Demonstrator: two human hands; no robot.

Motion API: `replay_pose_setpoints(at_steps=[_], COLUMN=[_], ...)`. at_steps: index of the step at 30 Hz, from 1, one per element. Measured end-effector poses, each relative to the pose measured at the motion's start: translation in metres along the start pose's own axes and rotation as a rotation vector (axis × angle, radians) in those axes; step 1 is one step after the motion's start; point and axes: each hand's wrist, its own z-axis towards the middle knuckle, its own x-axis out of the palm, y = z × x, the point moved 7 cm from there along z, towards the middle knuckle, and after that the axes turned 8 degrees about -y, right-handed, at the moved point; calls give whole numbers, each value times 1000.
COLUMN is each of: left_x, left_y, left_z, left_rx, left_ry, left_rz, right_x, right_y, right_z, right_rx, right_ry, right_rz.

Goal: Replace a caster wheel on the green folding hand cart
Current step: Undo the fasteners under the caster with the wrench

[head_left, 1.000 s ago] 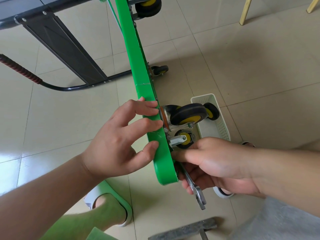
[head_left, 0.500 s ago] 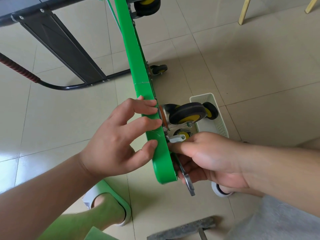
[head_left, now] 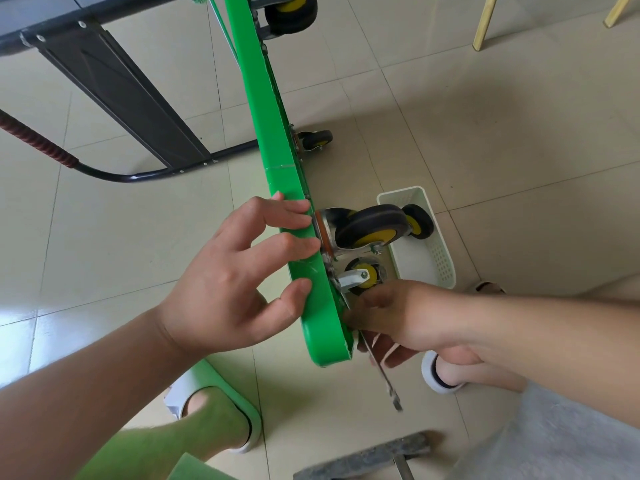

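Beige tiled floor (head_left: 485,116), green cart (head_left: 270,133) tipped on edge. Your left hand (head_left: 225,289) presses its rim with straight fingers; your right hand (head_left: 398,320) grips a wrench (head_left: 386,382) near the white basket (head_left: 440,261).

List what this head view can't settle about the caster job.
- Head view: wrench, working end hidden behind the right hand and green cart deck.
- Head view: caster, mounting bolts hidden by the edge-on deck.
- Head view: the far wheel, cut off by the top edge.
- Head view: the grey tool, cut off by the bottom edge.
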Motion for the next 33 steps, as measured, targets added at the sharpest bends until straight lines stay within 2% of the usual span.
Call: replay_pose_setpoints(at_steps=[7, 12, 16, 20, 25, 27, 29, 33], left_x=[-1, -1, 0, -1, 0, 0, 0, 0], left_y=[-1, -2, -2, 0, 0, 0, 0, 0], left_z=[1, 1, 0, 0, 0, -1, -1, -1], left_rx=[5, 11, 7, 2, -1, -4, -6, -6], left_ry=[6, 2, 4, 4, 6, 5, 5, 1], left_rz=[8, 5, 2, -1, -4, 1, 4, 1], right_x=[-22, -25, -23, -21, -17, -12, -8, -2], right_y=[4, 15, 14, 14, -7, -10, -11, -10], right_z=[39, 55, 56, 50, 35, 25, 16, 1], right_rx=[-312, -526, -574, -628, -379, -309, -258, -98], right_ry=[-156, -218, -244, -243, -77, -23, -7, -3], right_rz=[-348, -336, -379, -551, -704, -681, -532, -64])
